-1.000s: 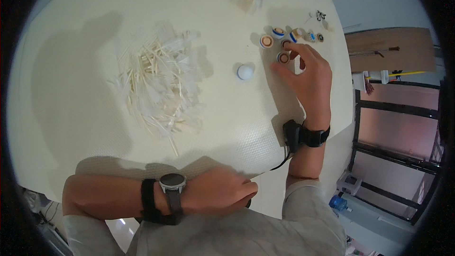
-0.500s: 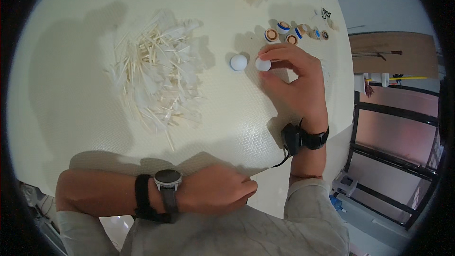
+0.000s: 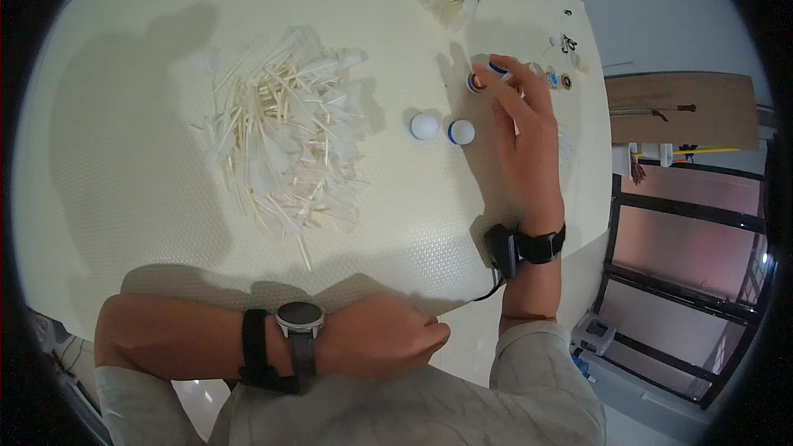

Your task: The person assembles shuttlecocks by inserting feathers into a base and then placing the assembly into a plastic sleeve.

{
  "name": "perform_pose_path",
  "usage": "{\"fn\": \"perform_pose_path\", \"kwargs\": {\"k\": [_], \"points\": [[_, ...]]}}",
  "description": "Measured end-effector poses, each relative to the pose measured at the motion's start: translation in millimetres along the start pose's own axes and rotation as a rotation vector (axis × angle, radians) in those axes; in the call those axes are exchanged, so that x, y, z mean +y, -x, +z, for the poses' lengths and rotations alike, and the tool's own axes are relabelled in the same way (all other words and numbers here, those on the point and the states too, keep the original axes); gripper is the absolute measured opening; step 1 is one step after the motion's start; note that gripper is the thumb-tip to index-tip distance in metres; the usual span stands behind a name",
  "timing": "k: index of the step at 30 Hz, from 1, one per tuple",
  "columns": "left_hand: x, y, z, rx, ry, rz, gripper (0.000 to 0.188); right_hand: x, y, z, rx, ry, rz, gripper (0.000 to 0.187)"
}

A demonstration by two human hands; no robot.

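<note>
The right hand (image 3: 533,128) is over the far right part of the pale table (image 3: 396,223), its fingers bent and its fingertips at a group of shuttlecock corks; the fingers hide part of the group, so I cannot tell whether they grip one. On the left of that group, a ringed cork (image 3: 475,83) shows its brown face, and just beside it, a little farther, is a blue-banded cork (image 3: 498,68). More small pieces (image 3: 553,79) lie to the right of the fingers. Nearer and to the left, two white corks (image 3: 425,126) sit side by side, rounded tops up, with a narrow gap between them. Left of these spreads a loose pile of white feathers (image 3: 285,132). A feathered shuttlecock (image 3: 458,7) lies farther off, beyond the corks. The left hand (image 3: 384,334) is closed in a loose fist at the near edge, with a watch (image 3: 300,314) on its wrist.
</note>
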State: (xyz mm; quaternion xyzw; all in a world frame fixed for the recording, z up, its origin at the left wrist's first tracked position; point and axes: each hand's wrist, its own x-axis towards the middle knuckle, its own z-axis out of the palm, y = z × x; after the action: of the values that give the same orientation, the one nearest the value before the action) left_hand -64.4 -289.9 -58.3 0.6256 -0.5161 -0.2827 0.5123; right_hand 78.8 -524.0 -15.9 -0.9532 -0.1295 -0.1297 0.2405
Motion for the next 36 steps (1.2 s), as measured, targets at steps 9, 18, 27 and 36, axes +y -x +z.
{"fn": "perform_pose_path", "kwargs": {"k": [9,18,27,36], "points": [[-1,1,2,-0.004,-0.005,-0.002,0.015,1,2,-4,-0.014,0.007,-0.018,0.026],[-1,0,1,0.048,-0.004,0.008,0.016,-12,3,-18,-0.081,-0.066,0.198,0.032],[1,0,-2,0.011,0.009,-0.01,0.017,-9,5,-19,-0.203,-0.098,0.167,0.023],[2,1,0,0.006,-0.014,-0.011,0.017,15,4,-14,0.094,0.22,0.064,0.038]]}}
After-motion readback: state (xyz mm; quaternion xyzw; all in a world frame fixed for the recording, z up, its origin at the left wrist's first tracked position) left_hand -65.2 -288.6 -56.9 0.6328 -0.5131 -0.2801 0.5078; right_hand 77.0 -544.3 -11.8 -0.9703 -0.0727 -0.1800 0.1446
